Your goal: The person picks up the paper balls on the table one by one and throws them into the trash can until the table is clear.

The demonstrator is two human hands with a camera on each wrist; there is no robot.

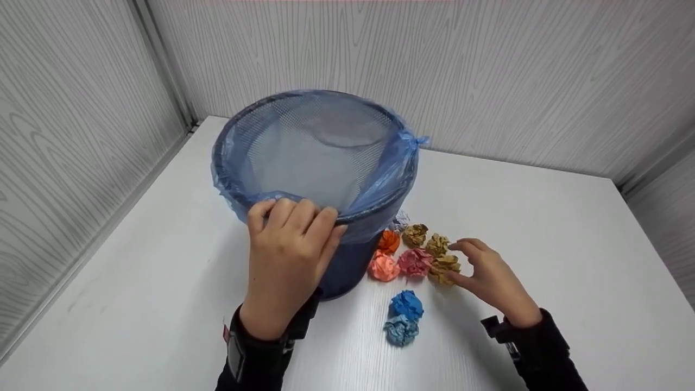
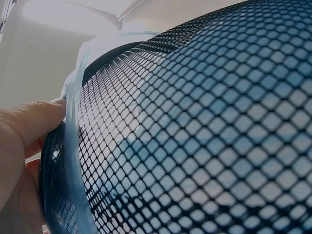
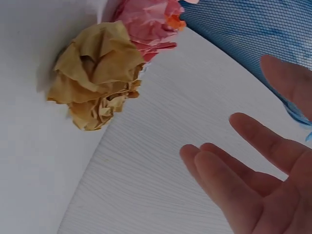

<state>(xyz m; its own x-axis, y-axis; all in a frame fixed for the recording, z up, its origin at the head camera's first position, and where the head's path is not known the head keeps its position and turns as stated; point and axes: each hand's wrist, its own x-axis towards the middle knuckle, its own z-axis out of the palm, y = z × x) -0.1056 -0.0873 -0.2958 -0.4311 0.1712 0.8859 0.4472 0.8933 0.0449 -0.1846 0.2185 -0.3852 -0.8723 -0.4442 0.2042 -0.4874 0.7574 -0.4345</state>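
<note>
My left hand (image 1: 285, 255) grips the near rim of a mesh wastebasket (image 1: 347, 266), fingers curled over the edge. A thin blue plastic bag (image 1: 388, 163) lines it and is knotted at the right of the rim. In the left wrist view the thumb lies against the outside of the mesh wall (image 2: 204, 122). My right hand (image 1: 491, 274) hovers beside the mustard crumpled paper balls (image 1: 445, 270), thumb and fingers apart and holding nothing. The right wrist view shows a gap between that hand and a mustard ball (image 3: 97, 73).
Right of the basket lie a pink-red paper ball (image 1: 416, 262), a coral ball (image 1: 384, 266) and an orange ball (image 1: 389, 241). Two blue balls (image 1: 406, 305) sit nearer me. A whitish ball (image 1: 400, 220) is partly hidden. Pale panels (image 1: 434, 70) enclose the white table (image 1: 136, 260).
</note>
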